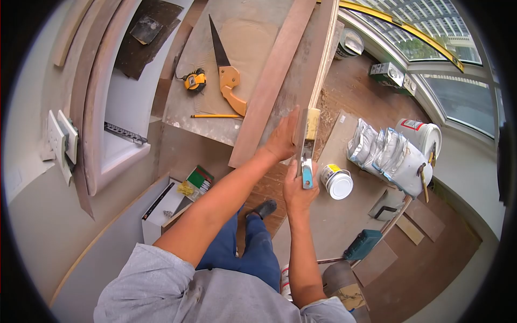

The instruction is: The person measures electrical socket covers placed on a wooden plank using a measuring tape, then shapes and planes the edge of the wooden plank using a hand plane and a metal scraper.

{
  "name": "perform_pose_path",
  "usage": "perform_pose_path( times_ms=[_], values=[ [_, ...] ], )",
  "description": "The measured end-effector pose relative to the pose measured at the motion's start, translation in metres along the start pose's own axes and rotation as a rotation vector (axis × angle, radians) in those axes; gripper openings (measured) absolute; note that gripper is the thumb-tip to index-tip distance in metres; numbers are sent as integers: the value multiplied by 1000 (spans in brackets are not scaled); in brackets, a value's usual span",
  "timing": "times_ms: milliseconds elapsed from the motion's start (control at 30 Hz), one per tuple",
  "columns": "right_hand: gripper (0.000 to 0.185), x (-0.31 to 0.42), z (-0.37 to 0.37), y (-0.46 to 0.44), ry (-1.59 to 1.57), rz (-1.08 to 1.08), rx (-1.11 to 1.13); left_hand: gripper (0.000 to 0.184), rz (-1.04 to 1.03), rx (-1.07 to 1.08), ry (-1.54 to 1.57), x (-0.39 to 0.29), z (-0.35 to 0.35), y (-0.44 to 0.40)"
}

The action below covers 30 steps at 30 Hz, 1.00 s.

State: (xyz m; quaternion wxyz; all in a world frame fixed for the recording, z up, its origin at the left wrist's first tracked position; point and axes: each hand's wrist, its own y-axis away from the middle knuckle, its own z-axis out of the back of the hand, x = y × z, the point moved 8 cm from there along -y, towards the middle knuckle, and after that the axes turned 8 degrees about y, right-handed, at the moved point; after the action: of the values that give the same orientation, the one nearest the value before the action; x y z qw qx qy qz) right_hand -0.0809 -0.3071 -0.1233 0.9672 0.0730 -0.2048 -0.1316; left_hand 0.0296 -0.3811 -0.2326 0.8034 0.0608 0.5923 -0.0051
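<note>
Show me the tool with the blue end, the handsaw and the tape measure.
Blue-ended tool (308,149): head view, on its metallic midsection.
Handsaw (228,77): head view, on its orange handle.
Tape measure (194,81): head view, on its yellow case.

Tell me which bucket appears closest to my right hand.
The small yellow-labelled bucket, beside your right hand in view. The big red-labelled bucket on the far right and the top bucket appear farther away.
</note>
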Motion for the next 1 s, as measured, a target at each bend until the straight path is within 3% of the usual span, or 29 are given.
perform_pose_path(
  times_ms=[67, 133, 267, 367, 567, 667, 700, 767, 800, 833, 1000],
  values=[
    [23, 32, 17, -32, -90, 147, -152, 108, 36, -2, 18, 7, -2, -3],
    [26, 49, 6, -121, 13, 92, -59, 110, 34, 12, -2, 7, 0, -2],
    [44, 128, 8, -292, 132, 195, -229, 113, -66, -51, -4, -2, 2, -2],
    [50, 142, 8, -328, 168, 153, -241, 113, -5, -16, 4, 1, 0, -1],
    [52, 124, 5, -291, 118, 192, -167, 106, -62, -22, -30, -7, 1, -1],
    [37, 82, 11, -180, -81, 197, -264, 109, -43, 16, -43, 8, -5, -2],
    [35, 69, 19, -135, -34, 64, -175, 109, -53, 8, -43, 9, -8, 0],
    [28, 38, 20, -60, -175, 150, -252, 106, -65, -33, -12, 8, -4, -2],
    [28, 28, 20, -34, -108, 92, -169, 106, -74, -36, -10, 4, -1, -3],
    [28, 22, 15, -22, -42, 34, -83, 104, -65, -10, 0, 1, 0, -4],
    [38, 43, 7, -81, 56, 47, -104, 104, -63, -41, -13, 4, 0, -4]
  ],
)
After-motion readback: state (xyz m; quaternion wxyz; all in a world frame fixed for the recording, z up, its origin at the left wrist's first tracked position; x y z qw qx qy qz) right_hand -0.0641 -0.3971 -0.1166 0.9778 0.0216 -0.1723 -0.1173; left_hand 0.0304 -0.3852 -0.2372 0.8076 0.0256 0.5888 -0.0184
